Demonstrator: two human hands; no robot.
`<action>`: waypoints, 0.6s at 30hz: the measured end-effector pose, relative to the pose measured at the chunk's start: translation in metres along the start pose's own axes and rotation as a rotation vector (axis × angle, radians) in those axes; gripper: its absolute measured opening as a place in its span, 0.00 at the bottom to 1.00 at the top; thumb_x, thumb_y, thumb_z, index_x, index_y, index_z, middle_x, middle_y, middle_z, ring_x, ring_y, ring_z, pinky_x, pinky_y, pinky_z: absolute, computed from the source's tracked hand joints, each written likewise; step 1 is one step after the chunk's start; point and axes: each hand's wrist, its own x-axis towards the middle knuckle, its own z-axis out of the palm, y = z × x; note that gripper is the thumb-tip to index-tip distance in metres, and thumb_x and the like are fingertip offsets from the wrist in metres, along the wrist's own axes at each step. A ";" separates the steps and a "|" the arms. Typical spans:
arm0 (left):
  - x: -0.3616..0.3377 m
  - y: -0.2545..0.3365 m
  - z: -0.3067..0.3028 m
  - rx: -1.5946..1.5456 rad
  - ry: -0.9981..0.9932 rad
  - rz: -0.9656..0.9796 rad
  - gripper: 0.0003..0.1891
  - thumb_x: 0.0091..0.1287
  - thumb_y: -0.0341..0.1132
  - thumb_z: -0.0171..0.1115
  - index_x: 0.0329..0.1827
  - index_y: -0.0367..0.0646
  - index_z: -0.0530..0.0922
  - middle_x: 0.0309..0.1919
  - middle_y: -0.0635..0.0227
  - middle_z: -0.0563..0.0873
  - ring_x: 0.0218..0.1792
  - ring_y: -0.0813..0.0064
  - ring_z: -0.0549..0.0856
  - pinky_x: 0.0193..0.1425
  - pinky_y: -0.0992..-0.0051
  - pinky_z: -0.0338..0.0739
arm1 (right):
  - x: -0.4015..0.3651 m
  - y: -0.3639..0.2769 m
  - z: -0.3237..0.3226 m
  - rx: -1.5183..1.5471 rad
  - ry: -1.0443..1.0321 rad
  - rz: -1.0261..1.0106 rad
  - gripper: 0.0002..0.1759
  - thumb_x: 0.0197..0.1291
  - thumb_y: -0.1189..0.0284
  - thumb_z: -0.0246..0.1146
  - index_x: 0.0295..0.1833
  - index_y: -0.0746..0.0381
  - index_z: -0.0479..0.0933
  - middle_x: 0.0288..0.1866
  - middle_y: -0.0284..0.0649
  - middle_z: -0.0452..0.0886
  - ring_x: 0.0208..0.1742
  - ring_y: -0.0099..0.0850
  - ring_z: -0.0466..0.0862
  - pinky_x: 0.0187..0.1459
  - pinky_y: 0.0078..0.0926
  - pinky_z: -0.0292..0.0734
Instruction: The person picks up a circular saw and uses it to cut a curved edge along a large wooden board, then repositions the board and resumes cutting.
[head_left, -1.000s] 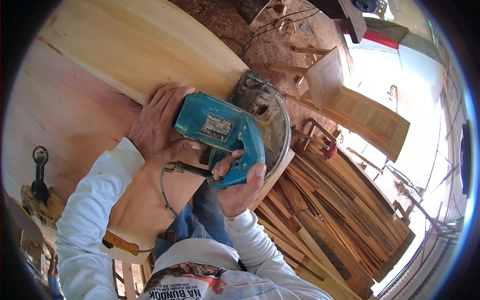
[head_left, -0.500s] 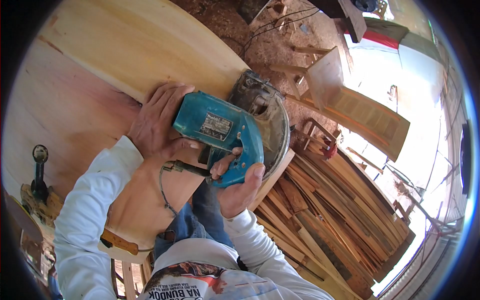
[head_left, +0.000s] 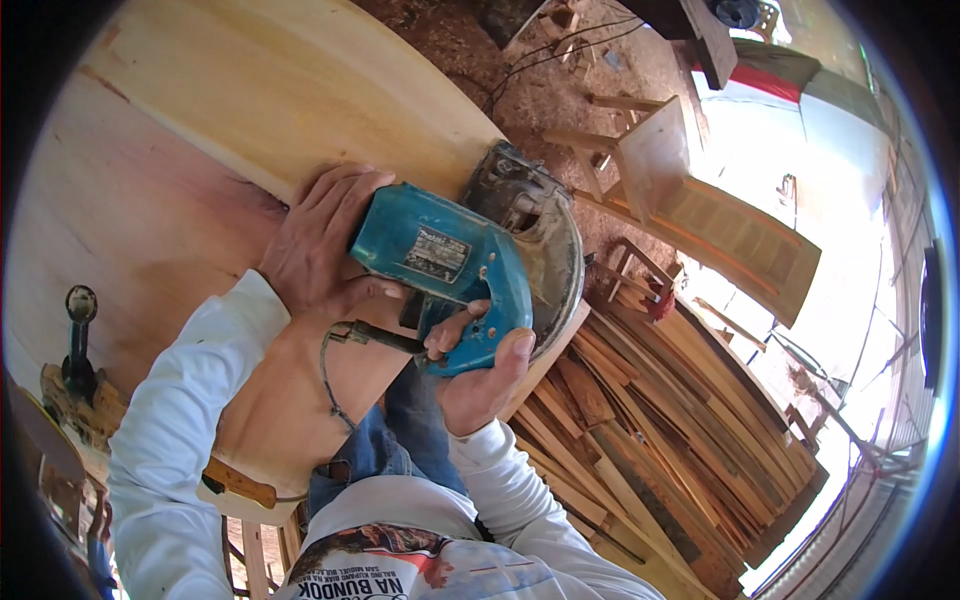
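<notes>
A teal circular saw (head_left: 430, 240) lies at the middle of the view, over the right end of a wide wooden board (head_left: 200, 230). Its round, dusty blade guard (head_left: 550, 255) faces right, past the board's edge. My right hand (head_left: 485, 375) is wrapped round the rear handle, with a finger at the trigger area. Bracketing the motor end, my left hand (head_left: 320, 235) has its fingers along the far side and its thumb on the near side. A dark power cord (head_left: 385, 335) leaves the handle and loops down to the left. The blade itself is hidden.
Stacked wood strips (head_left: 650, 420) lie on the right, below a wooden chair-like frame (head_left: 720, 220). Cables (head_left: 540, 60) cross the dusty floor. At left stand a black-handled tool (head_left: 80, 345) and a disc (head_left: 45, 435); a wooden handle (head_left: 240, 483) lies near the board's front edge.
The saw and both hands have shifted very slightly to the right along the board. My grip looks the same.
</notes>
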 end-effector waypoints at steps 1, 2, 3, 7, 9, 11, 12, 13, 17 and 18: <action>0.000 0.000 0.000 -0.002 -0.001 -0.002 0.56 0.57 0.71 0.69 0.75 0.30 0.66 0.67 0.43 0.77 0.71 0.39 0.74 0.78 0.44 0.63 | 0.000 0.000 0.001 0.001 0.012 0.007 0.42 0.71 0.29 0.49 0.55 0.62 0.73 0.28 0.41 0.78 0.30 0.33 0.76 0.38 0.33 0.74; 0.000 0.000 0.000 -0.005 -0.003 -0.003 0.57 0.57 0.71 0.69 0.75 0.30 0.66 0.67 0.43 0.77 0.72 0.39 0.74 0.79 0.44 0.63 | 0.000 0.000 0.001 0.009 0.013 0.010 0.42 0.71 0.29 0.49 0.55 0.62 0.73 0.28 0.41 0.78 0.30 0.33 0.76 0.38 0.33 0.74; 0.000 0.001 0.001 0.003 -0.001 -0.006 0.57 0.57 0.72 0.69 0.75 0.30 0.66 0.67 0.44 0.77 0.71 0.39 0.74 0.79 0.44 0.63 | 0.000 -0.001 0.000 0.015 0.014 0.013 0.42 0.71 0.30 0.48 0.55 0.62 0.73 0.28 0.41 0.78 0.30 0.33 0.76 0.38 0.33 0.74; 0.000 0.002 0.002 0.017 0.009 -0.015 0.57 0.57 0.72 0.69 0.75 0.30 0.66 0.67 0.45 0.78 0.71 0.40 0.75 0.78 0.44 0.64 | 0.001 -0.002 0.001 0.008 0.025 -0.001 0.41 0.72 0.30 0.48 0.55 0.62 0.73 0.28 0.42 0.78 0.30 0.34 0.76 0.37 0.33 0.73; 0.000 0.002 0.003 0.018 0.009 -0.019 0.57 0.57 0.73 0.68 0.75 0.30 0.66 0.67 0.45 0.79 0.71 0.40 0.75 0.78 0.44 0.64 | 0.002 -0.002 0.001 0.011 0.032 0.001 0.41 0.72 0.30 0.48 0.54 0.62 0.73 0.27 0.42 0.78 0.30 0.34 0.76 0.37 0.33 0.73; 0.000 0.002 0.002 0.019 0.003 -0.027 0.57 0.56 0.73 0.68 0.74 0.30 0.66 0.67 0.46 0.79 0.71 0.40 0.75 0.78 0.43 0.64 | 0.002 -0.002 0.001 0.012 0.037 0.002 0.41 0.72 0.31 0.48 0.54 0.62 0.74 0.27 0.42 0.78 0.29 0.34 0.76 0.37 0.33 0.73; 0.000 0.003 0.002 0.020 0.005 -0.029 0.57 0.56 0.73 0.68 0.74 0.30 0.66 0.67 0.46 0.79 0.71 0.40 0.75 0.79 0.43 0.64 | 0.002 -0.001 0.000 0.011 0.039 0.001 0.41 0.72 0.31 0.48 0.54 0.62 0.74 0.27 0.42 0.78 0.29 0.34 0.76 0.37 0.33 0.73; 0.000 0.003 0.002 0.022 0.006 -0.030 0.58 0.55 0.74 0.68 0.74 0.30 0.66 0.67 0.46 0.79 0.71 0.40 0.75 0.79 0.43 0.64 | 0.003 0.000 -0.001 0.010 0.041 0.000 0.41 0.72 0.31 0.48 0.54 0.62 0.74 0.27 0.42 0.78 0.29 0.34 0.76 0.36 0.33 0.73; 0.000 0.006 0.002 0.029 0.007 -0.045 0.58 0.54 0.75 0.67 0.74 0.31 0.67 0.66 0.45 0.79 0.71 0.40 0.75 0.79 0.43 0.64 | 0.003 -0.002 -0.002 0.002 0.027 0.002 0.41 0.72 0.30 0.48 0.53 0.62 0.74 0.27 0.42 0.78 0.29 0.34 0.76 0.36 0.32 0.73; 0.000 0.005 0.003 0.032 0.012 -0.038 0.59 0.54 0.76 0.67 0.74 0.31 0.67 0.66 0.45 0.79 0.71 0.40 0.75 0.79 0.43 0.64 | 0.003 -0.003 -0.002 0.005 0.021 0.004 0.41 0.71 0.30 0.48 0.53 0.62 0.74 0.27 0.42 0.78 0.29 0.34 0.76 0.36 0.32 0.73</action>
